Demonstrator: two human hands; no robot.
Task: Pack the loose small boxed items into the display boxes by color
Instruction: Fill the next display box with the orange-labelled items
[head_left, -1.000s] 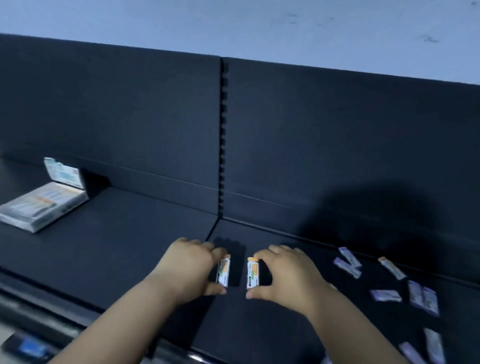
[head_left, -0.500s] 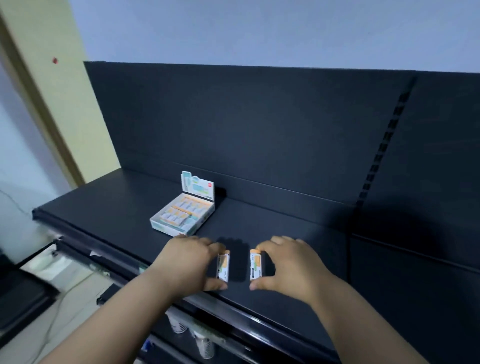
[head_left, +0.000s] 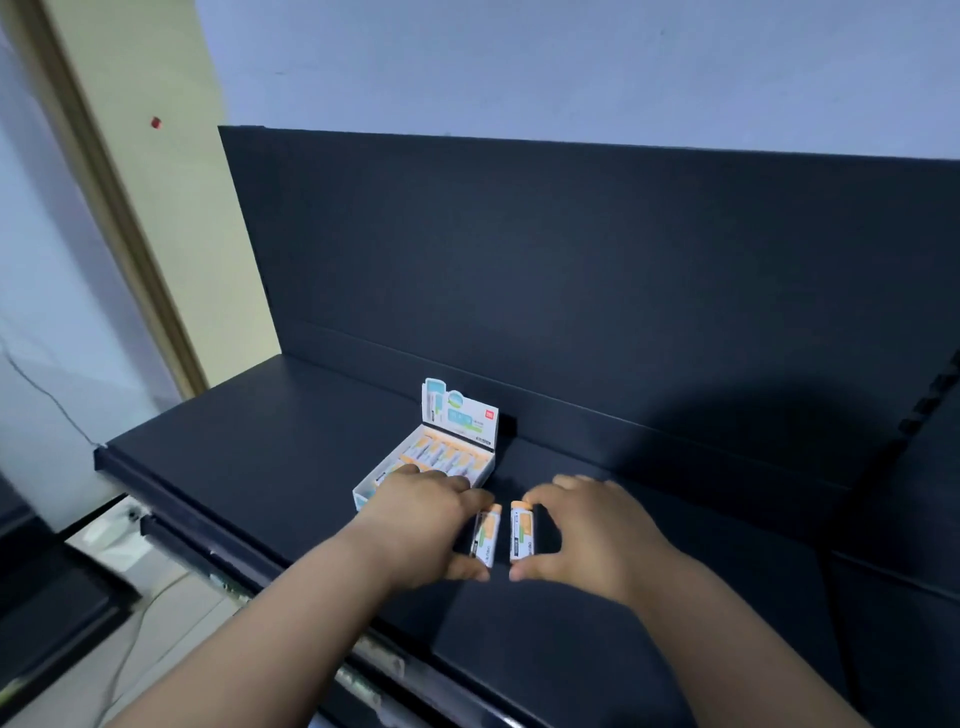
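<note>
Left hand (head_left: 421, 525) pinches a small orange box (head_left: 485, 532) lengthwise, thumb at the near end and forefinger at the far end. The right hand (head_left: 592, 535) pinches a second orange box (head_left: 522, 530) the same way, just beside it at 3 o'clock, with a narrow gap between the two. Neither grip has altered over the last second. What has changed is the place. A second ago both hands were by the loose pile, with the display box (head_left: 460, 422) well off at 9 o'clock. Now the loose pile is out of view and the display box lies at 11 o'clock of the left hand, whose fingers overlap its near end. It sits on the dark shelf (head_left: 260, 452), flap raised at 12 o'clock, with rows of orange-marked boxes inside. I judge the carry nearly over and the colour a match, so what is left is to lower each box into a free slot. Whether the near end has one I cannot tell, since the left hand hides it.
</note>
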